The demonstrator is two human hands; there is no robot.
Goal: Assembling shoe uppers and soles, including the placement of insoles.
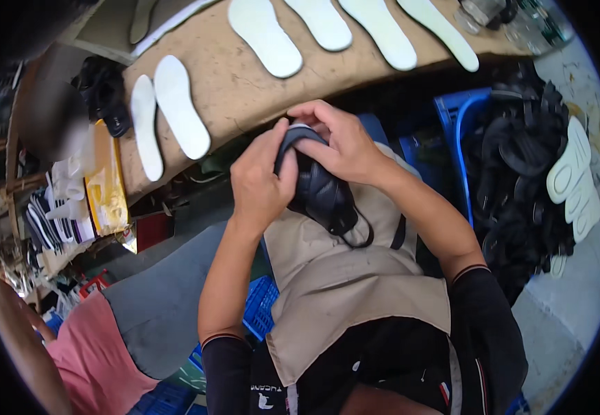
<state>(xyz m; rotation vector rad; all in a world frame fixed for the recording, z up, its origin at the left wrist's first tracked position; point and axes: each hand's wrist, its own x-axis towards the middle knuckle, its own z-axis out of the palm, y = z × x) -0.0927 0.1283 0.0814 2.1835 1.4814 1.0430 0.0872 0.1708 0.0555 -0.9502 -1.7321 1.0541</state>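
Both hands grip a black sandal [317,194] above my lap, just short of the table's near edge. My left hand [262,176] is closed on its far left side, thumb against the dark sole. On the opposite side my right hand [341,142] is wrapped round the far end, fingers curled over it. A strip of white shows at that end between the hands. The sandal's woven-looking straps face up, and a thin loop strap hangs from the end nearer me. My fingers hide part of the sole.
Several white insoles, including a left one [182,107], lie on the brown table [206,62]. Black sandals [103,93] stand at its left end. A blue crate [462,149] and a heap of black sandals [521,166] are at right. A person in pink [96,339] is at left.
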